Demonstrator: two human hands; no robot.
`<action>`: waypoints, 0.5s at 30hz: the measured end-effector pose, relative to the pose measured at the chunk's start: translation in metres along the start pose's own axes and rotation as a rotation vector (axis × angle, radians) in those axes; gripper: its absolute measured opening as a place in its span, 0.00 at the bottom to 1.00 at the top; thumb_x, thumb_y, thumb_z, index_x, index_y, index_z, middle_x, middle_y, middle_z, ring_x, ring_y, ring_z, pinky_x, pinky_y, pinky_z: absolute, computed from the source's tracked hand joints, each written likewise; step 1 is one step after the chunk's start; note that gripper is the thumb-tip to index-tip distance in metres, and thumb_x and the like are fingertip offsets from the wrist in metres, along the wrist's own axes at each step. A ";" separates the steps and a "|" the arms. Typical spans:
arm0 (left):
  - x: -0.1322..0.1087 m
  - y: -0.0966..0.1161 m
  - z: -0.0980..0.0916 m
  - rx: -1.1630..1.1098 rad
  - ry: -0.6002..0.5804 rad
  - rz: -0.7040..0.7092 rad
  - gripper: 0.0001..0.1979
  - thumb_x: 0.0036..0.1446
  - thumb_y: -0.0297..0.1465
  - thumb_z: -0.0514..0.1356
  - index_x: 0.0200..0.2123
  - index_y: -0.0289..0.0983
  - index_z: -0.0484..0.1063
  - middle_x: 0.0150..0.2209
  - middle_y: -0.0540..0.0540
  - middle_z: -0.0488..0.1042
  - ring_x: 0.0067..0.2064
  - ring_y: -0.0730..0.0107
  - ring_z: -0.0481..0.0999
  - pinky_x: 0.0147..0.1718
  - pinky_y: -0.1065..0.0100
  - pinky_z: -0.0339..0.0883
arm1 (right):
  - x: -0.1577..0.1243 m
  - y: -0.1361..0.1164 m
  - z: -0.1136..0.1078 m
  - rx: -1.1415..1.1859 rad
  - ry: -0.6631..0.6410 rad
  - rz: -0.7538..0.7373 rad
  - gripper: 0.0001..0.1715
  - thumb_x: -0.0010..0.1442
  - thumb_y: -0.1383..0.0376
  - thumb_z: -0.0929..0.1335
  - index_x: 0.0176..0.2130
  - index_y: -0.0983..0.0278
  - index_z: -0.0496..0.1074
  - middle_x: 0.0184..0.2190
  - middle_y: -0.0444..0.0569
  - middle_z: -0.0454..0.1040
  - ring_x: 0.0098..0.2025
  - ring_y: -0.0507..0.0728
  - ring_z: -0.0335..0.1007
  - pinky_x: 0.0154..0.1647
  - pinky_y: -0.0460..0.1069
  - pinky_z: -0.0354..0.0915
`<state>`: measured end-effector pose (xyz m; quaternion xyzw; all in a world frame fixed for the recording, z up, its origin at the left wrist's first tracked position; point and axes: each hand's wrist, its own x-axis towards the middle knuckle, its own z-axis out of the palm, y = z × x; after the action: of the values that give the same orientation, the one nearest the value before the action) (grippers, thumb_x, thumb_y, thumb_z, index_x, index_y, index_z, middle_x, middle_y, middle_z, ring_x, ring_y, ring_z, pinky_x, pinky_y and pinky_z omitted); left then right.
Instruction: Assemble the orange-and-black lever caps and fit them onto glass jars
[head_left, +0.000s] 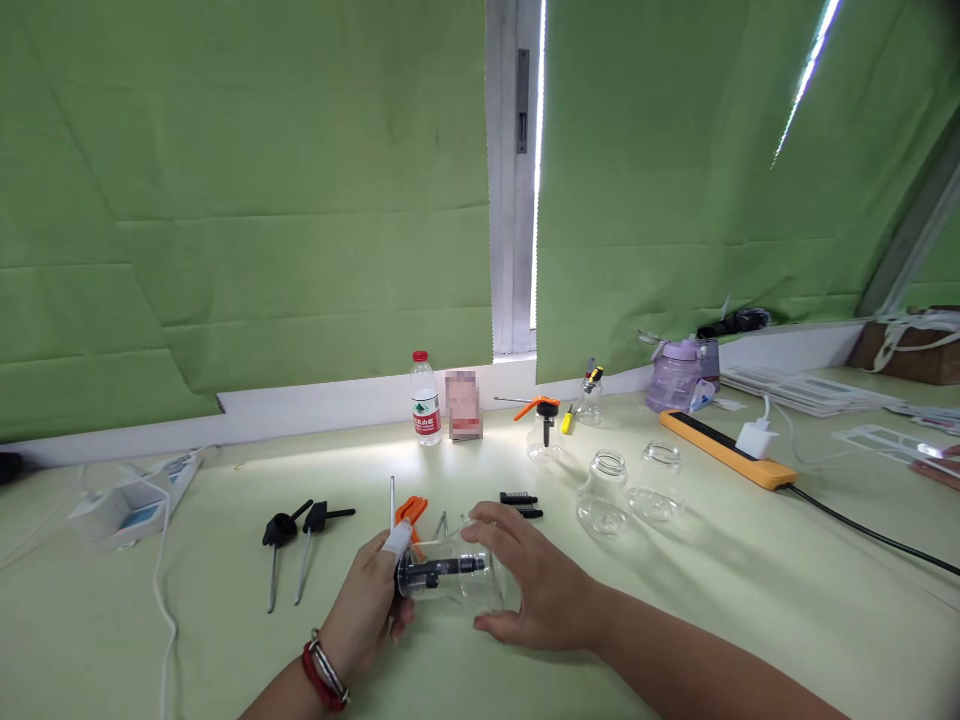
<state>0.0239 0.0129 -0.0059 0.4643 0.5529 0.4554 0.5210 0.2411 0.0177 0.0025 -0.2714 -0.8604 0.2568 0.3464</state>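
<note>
Between my hands a clear jar (pixel 480 590) lies tilted on its side above the table, its base toward the right. A black shaft-like mechanism (pixel 442 568) reaches inside it from the black collar at its mouth. My left hand (pixel 375 590) is closed around that collar, with a thin metal rod (pixel 391 500) rising beside its thumb. Fingers and thumb of my right hand (pixel 536 580) curve around the jar's base. Just behind are an orange plastic part (pixel 411 512) and small black ridged pieces (pixel 520 505). Two black parts with metal rods (pixel 283 530) lie to the left.
Two clear jars (pixel 602 500) stand at the right. Behind them is a jar with a black and orange top (pixel 545 430). A water bottle (pixel 425 400) stands by the wall. An orange power strip (pixel 727 450) lies right; a white cable (pixel 161 590) crosses the left side.
</note>
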 end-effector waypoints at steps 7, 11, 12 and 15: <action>-0.010 0.006 0.002 0.046 0.066 0.200 0.16 0.55 0.46 0.52 0.26 0.38 0.62 0.16 0.56 0.62 0.14 0.75 0.64 0.09 0.76 0.54 | 0.002 0.007 -0.001 0.423 -0.030 0.241 0.46 0.52 0.49 0.68 0.62 0.55 0.44 0.58 0.57 0.52 0.57 0.63 0.55 0.50 0.59 0.62; -0.014 0.004 0.003 0.163 0.058 0.302 0.15 0.55 0.44 0.53 0.27 0.38 0.63 0.19 0.54 0.65 0.16 0.75 0.66 0.10 0.76 0.56 | 0.004 0.011 0.005 0.728 -0.184 0.541 0.35 0.58 0.45 0.58 0.57 0.59 0.49 0.45 0.55 0.63 0.36 0.58 0.70 0.29 0.55 0.70; -0.014 0.004 0.003 0.170 0.056 0.294 0.15 0.54 0.45 0.53 0.28 0.38 0.63 0.20 0.54 0.65 0.16 0.76 0.66 0.10 0.76 0.55 | 0.004 0.010 0.005 0.630 -0.179 0.497 0.36 0.55 0.46 0.63 0.56 0.59 0.51 0.45 0.55 0.64 0.36 0.58 0.70 0.31 0.56 0.70; -0.011 0.006 0.003 0.122 0.040 0.162 0.18 0.54 0.47 0.51 0.27 0.38 0.63 0.18 0.55 0.63 0.13 0.77 0.63 0.08 0.76 0.51 | 0.003 0.003 -0.001 0.129 -0.082 0.096 0.38 0.48 0.59 0.72 0.55 0.57 0.57 0.53 0.54 0.61 0.52 0.63 0.61 0.53 0.62 0.59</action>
<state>0.0272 0.0034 0.0018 0.5291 0.5507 0.4705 0.4421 0.2407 0.0222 0.0029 -0.2786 -0.8416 0.3391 0.3149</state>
